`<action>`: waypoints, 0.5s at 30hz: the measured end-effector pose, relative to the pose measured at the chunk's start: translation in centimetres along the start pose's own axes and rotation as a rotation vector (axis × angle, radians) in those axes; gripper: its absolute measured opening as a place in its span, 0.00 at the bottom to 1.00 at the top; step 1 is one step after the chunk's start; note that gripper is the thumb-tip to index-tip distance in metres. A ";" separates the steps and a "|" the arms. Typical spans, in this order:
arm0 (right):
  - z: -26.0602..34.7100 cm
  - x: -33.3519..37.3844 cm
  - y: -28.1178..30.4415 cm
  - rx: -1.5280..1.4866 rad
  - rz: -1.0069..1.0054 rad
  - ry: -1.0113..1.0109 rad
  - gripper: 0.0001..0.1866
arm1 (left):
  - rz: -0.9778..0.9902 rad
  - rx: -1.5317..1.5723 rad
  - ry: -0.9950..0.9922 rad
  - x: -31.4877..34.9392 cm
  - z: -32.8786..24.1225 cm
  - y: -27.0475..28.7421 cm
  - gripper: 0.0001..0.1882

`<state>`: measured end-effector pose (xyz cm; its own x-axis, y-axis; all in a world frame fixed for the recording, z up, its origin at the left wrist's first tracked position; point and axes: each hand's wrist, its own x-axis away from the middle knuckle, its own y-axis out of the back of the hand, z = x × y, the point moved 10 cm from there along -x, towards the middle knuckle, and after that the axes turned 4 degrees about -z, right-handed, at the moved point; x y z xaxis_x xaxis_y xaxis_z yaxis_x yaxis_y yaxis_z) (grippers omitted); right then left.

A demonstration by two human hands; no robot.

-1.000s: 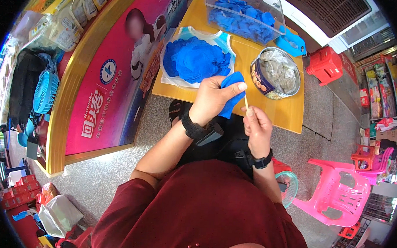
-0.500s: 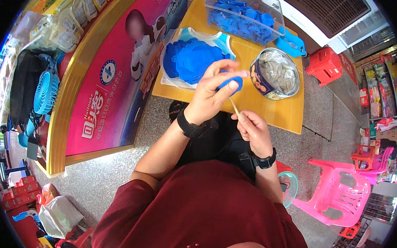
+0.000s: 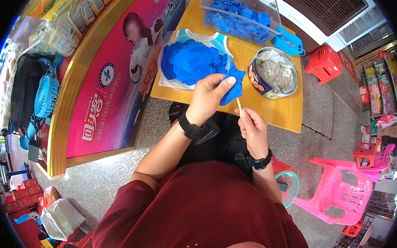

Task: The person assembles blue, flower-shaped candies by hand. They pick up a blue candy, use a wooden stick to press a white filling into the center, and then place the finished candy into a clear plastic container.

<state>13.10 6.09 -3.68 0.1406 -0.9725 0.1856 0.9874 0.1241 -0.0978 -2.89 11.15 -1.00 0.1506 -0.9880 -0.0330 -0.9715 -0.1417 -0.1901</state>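
My left hand (image 3: pixel 211 95) pinches a piece of blue fabric (image 3: pixel 233 87) between thumb and fingers, in front of the table's near edge. My right hand (image 3: pixel 253 126) is closed on a thin pale stick (image 3: pixel 239 104), whose upper end meets the lower edge of the blue piece. Whether the stick goes inside the piece is hidden. Just beyond my left hand, a heap of thin blue pieces (image 3: pixel 193 61) lies in a white and light-blue tray (image 3: pixel 182 33). Right of my hands stands a round tin (image 3: pixel 261 84) filled with greyish, plastic-wrapped lumps (image 3: pixel 278 70).
A clear plastic bin (image 3: pixel 205 6) holding more blue pieces sits at the back of the yellow table (image 3: pixel 284 122), with a blue plastic item (image 3: pixel 291 41) beside it. A counter with a pink poster (image 3: pixel 103 113) borders the left. Rightward are a red stool (image 3: pixel 324 63) and a pink chair (image 3: pixel 339 196).
The blue piece was bunched at my left fingertips and now spreads out flatter and larger. My left fingers, raised before, have come down around it. The right hand keeps the stick.
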 end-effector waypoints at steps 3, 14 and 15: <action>-0.5 -0.2 0.4 -0.073 -0.037 -0.052 0.13 | 0.002 -0.012 -0.020 0.4 0.0 -0.8 0.12; 0.8 -0.5 0.8 0.083 -0.077 0.095 0.12 | 0.028 -0.003 -0.049 -0.1 0.0 -0.2 0.15; 0.9 -0.5 0.9 0.124 -0.099 0.116 0.12 | 0.024 0.008 -0.040 -0.2 0.1 -0.1 0.15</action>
<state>13.96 6.81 -2.96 0.0406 -0.9965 0.0733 0.9984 0.0434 0.0376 -2.81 11.32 -1.08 0.1347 -0.9879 -0.0766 -0.9734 -0.1174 -0.1966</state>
